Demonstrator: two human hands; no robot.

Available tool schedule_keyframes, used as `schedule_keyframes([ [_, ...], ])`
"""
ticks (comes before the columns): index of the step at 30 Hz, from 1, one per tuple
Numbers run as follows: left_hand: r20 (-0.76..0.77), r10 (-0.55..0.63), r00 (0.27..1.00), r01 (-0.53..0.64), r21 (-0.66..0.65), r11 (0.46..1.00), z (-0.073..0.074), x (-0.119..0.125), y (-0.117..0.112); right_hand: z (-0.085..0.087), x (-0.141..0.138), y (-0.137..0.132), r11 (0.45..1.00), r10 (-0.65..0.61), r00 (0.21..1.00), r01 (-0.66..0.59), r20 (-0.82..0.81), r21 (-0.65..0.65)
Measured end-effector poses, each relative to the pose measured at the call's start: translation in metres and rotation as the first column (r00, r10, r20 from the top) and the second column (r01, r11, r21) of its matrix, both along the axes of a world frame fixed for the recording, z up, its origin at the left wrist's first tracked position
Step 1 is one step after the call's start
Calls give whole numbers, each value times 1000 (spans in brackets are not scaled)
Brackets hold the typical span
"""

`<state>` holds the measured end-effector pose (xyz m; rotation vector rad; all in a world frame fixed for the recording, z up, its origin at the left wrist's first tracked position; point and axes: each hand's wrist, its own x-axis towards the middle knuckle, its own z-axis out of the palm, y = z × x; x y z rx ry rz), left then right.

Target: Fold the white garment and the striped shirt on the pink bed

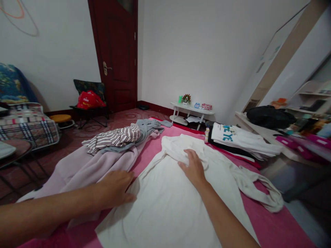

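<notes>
A white long-sleeved shirt (170, 203) lies spread out over a pink cover (261, 220), its one visible sleeve bent in a loop on the right. My right hand (193, 168) is laid on the shirt near its bunched upper part, fingers apart. At the shirt's left edge is my left hand (116, 187), thumb apart from the fingers, with nothing visible in its grasp. Just beyond that hand, a pale lilac garment (85, 168) lies loosely heaped. On top of it are a striped garment (116, 136) and a grey garment (148, 129), both crumpled.
A stack of folded clothes (232, 137) sits at the right, a small bottle (207, 134) beside it. Behind stands a white side table (192, 109). To the right is a desk holding a black bag (270, 116). A folding chair bears a red bag (90, 100) near the door (116, 55).
</notes>
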<state>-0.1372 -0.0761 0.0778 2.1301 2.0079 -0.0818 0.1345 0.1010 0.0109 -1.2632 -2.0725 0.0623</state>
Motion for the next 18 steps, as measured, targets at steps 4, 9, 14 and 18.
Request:
schedule_keyframes([
  [4,47,-13,999,15,-50,999,5,0,-3,-9,-17,14,983,-135,974,155,184,-99],
  [9,154,-9,988,31,-141,990,8,3,-4,-9,-16,39,958,-217,967,238,134,-163],
  [14,319,18,948,65,-249,966,3,3,-4,-2,-20,57,944,-272,939,302,211,-129],
  [18,423,0,906,112,-241,964,2,6,-2,-2,-23,62,950,-300,952,304,63,-76],
])
